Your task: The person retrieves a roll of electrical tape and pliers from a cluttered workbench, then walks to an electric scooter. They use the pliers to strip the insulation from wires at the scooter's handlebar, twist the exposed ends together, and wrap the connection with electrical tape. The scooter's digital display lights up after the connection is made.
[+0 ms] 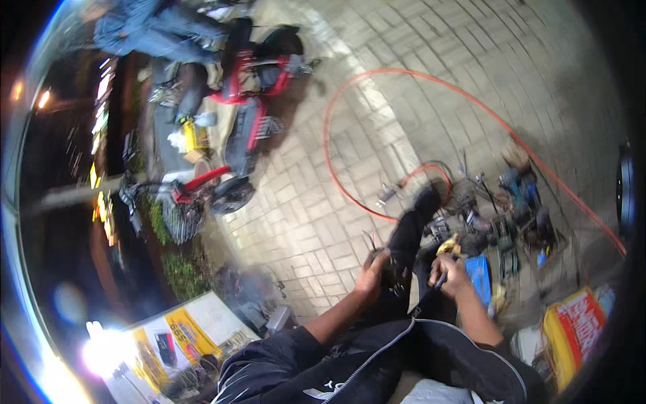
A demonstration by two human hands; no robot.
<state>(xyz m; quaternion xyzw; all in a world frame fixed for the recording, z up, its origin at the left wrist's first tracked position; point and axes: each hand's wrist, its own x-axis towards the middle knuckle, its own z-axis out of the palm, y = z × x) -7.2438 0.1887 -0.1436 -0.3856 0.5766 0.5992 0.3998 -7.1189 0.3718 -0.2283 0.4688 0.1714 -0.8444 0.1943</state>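
Dark part with thin wires, held above the lap between the knees; blur hides its exact form. The left hand closes around it, thumb uppermost, presumably to steady it. The right hand is curled about a slim dark tool, apart from the left. Both forearms reach forward from the body, elbows bent, converging on the lap. Right of the legs, a blue sheet-like item and assorted tools and parts lie on the paving, probably for easy reach. Beyond, an orange hose loops loosely.
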